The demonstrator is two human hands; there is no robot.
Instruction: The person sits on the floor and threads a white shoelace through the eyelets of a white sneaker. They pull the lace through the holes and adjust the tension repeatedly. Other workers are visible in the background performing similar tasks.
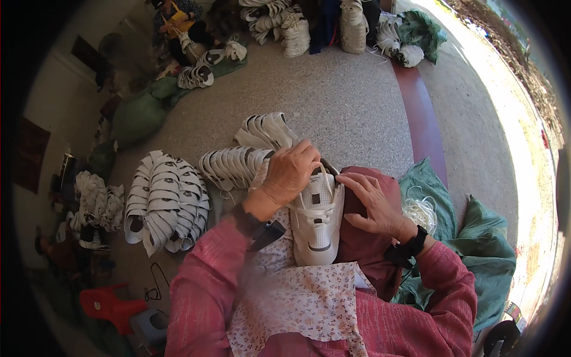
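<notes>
A white shoe upper (315,235) with a perforated tongue and dark grey patches lies over my lap, its rounded toe toward me. Closed at the far end of it, my left hand (291,172) pinches a white shoelace (325,174) that runs down from the fingertips into the eyelets. My right hand (377,205) is open on the upper's right side. Its index fingertip touches the collar edge, while the thumb is held apart over the maroon cloth (357,250). What lies under the left fingers is partly hidden.
Stacked white uppers (166,202) stand on the floor to the left, and further rows (235,163) lie just ahead. At right, a green sack (482,238) sits by a bundle of white laces (420,213). A red stool (113,306) is lower left; another person (178,24) sits far left.
</notes>
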